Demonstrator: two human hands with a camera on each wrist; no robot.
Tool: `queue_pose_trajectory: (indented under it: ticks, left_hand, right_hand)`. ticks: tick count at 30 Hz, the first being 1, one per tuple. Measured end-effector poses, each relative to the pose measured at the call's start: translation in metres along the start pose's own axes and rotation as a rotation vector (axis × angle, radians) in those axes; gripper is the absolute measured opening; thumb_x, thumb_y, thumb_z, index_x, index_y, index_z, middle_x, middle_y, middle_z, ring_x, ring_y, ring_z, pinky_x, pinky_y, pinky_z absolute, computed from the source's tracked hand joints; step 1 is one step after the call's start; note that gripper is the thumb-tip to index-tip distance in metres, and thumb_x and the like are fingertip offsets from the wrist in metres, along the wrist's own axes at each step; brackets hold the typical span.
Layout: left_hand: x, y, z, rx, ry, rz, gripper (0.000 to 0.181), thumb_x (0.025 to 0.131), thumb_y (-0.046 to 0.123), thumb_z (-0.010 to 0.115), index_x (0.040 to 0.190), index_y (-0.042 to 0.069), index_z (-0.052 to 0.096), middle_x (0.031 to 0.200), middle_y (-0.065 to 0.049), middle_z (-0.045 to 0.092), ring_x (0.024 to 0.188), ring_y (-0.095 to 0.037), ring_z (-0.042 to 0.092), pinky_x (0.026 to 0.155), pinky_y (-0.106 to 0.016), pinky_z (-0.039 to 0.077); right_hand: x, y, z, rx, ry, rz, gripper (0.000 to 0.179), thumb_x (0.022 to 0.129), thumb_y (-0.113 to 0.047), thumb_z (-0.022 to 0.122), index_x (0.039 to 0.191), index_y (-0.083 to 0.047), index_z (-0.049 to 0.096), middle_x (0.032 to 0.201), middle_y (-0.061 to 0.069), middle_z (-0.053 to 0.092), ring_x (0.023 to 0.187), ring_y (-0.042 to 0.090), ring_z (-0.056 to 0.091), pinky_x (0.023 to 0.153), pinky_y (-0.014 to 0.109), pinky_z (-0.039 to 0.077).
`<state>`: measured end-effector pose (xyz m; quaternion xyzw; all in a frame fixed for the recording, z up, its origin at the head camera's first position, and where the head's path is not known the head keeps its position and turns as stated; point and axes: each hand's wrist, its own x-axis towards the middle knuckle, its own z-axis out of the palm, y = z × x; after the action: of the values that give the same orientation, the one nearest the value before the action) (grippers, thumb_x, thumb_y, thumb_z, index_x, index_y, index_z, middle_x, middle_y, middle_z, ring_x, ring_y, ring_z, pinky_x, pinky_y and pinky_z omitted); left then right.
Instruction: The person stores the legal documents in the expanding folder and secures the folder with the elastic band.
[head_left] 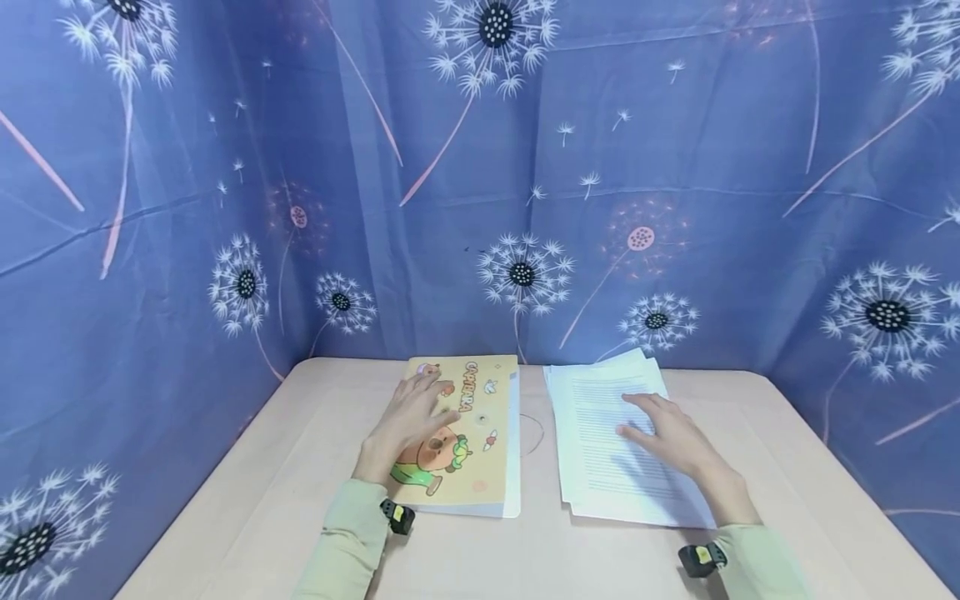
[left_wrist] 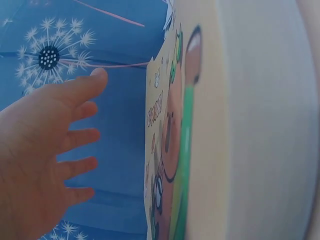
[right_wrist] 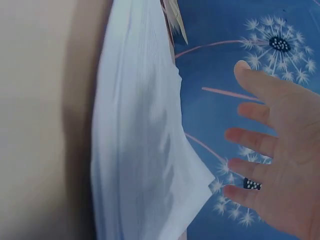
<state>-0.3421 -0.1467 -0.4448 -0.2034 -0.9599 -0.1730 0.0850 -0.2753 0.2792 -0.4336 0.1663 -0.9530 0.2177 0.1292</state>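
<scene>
A yellow folder [head_left: 480, 475] with a cartoon capybara cover lies on the left half of the table, white showing along its right and lower edges. Over it my left hand [head_left: 411, 417] hovers, fingers spread and holding nothing; the left wrist view shows a gap between hand and cover. To the right lies a loose stack of printed paper sheets [head_left: 600, 450], its corners uneven. My right hand [head_left: 671, 433] is held above these sheets, casting a shadow on them. In the right wrist view its fingers are apart, relaxed and bare of any object.
The pale table [head_left: 540, 554] has rounded far corners. A blue curtain [head_left: 450, 250] with a dandelion print stands behind it and along both sides. A thin curved line [head_left: 542, 433] shows on the tabletop between folder and sheets.
</scene>
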Motion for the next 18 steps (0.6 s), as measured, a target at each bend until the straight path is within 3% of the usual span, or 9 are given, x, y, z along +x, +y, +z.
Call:
queue_pose_trajectory:
  ticks: [6, 13, 18]
  left_hand:
    - [0.000, 0.010, -0.002, -0.049, 0.007, 0.036, 0.056, 0.095, 0.045, 0.061, 0.141, 0.013, 0.055, 0.153, -0.012, 0.045, 0.144, -0.036, 0.036, 0.118, -0.056, 0.023]
    - [0.000, 0.019, 0.000, -0.116, -0.013, 0.051, 0.052, 0.096, 0.042, 0.061, 0.141, 0.015, 0.056, 0.153, -0.011, 0.046, 0.145, -0.035, 0.036, 0.118, -0.055, 0.023]
    - [0.002, 0.026, 0.003, -0.106, -0.030, 0.072, 0.052, 0.097, 0.043, 0.060, 0.142, 0.018, 0.055, 0.151, -0.008, 0.048, 0.144, -0.029, 0.038, 0.118, -0.052, 0.025]
  right_hand:
    - [0.010, -0.015, 0.004, 0.047, -0.023, -0.023, 0.056, 0.095, -0.037, 0.064, 0.139, -0.003, 0.055, 0.137, 0.023, 0.056, 0.125, 0.046, 0.051, 0.101, 0.064, 0.039]
    - [0.021, -0.025, 0.013, 0.060, -0.046, -0.054, 0.054, 0.095, -0.037, 0.064, 0.138, -0.005, 0.056, 0.135, 0.021, 0.058, 0.123, 0.046, 0.053, 0.101, 0.063, 0.041]
    - [0.027, -0.033, 0.021, 0.060, -0.062, -0.076, 0.053, 0.094, -0.036, 0.065, 0.137, -0.005, 0.057, 0.135, 0.020, 0.058, 0.124, 0.045, 0.053, 0.103, 0.062, 0.040]
